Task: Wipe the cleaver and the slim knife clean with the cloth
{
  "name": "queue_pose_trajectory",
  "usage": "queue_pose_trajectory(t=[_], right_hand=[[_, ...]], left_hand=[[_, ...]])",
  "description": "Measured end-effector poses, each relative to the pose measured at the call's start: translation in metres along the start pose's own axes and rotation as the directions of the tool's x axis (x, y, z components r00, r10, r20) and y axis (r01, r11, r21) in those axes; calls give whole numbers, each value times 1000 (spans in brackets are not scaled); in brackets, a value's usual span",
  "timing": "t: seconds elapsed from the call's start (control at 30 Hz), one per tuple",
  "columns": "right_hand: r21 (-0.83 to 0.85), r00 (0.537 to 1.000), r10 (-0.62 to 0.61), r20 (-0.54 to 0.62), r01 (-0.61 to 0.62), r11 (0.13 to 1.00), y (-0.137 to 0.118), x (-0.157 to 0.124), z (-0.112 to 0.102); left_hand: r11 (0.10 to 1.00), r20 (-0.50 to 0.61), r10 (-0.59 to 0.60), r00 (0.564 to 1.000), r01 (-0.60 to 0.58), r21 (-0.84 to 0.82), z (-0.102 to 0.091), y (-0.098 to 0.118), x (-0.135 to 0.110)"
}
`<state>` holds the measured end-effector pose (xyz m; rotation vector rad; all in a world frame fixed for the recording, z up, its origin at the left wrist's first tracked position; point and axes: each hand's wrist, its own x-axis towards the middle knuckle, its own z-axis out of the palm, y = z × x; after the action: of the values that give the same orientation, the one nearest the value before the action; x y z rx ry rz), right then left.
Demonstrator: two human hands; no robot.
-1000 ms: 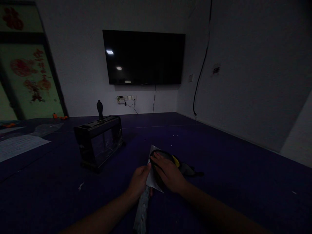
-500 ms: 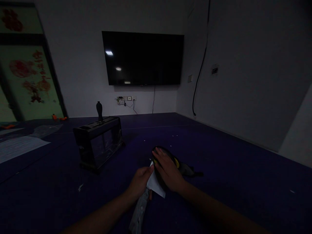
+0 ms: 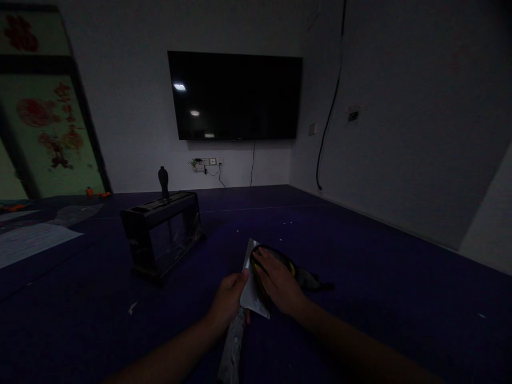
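Okay, head view: low in the centre, the left hand has its fingers clamped on a shiny flat blade, its grey handle running to the bottom edge. The right hand lies over a dark-and-yellow pouch just beside; whether those fingers grip, I can't tell. Left of centre, a black case stands on the purple floor.

Ahead and left of the left hand, a black clear-sided case blocked passage, with open purple floor between. Just right of the right hand, a black-and-yellow object stuck out; beyond it lay free room.
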<state>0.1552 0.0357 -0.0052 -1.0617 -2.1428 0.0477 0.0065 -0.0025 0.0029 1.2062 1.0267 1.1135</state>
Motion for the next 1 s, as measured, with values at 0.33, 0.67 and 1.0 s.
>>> queue_pose_trajectory(t=[0.33,0.67,1.0], right_hand=[[7,984,-120,133,120,993,-10,1,-11],[-12,1000,-20,16,20,1000,-4,2,-5],[-7,997,50,-65,-50,999,2,1,2]], left_hand=[[1000,-7,-21,1000,21,18,1,7,-4],[1000,112,-4,994,3,13,-2,3,2],[1000,63,-14,998,15,-7,-1,2,-3]])
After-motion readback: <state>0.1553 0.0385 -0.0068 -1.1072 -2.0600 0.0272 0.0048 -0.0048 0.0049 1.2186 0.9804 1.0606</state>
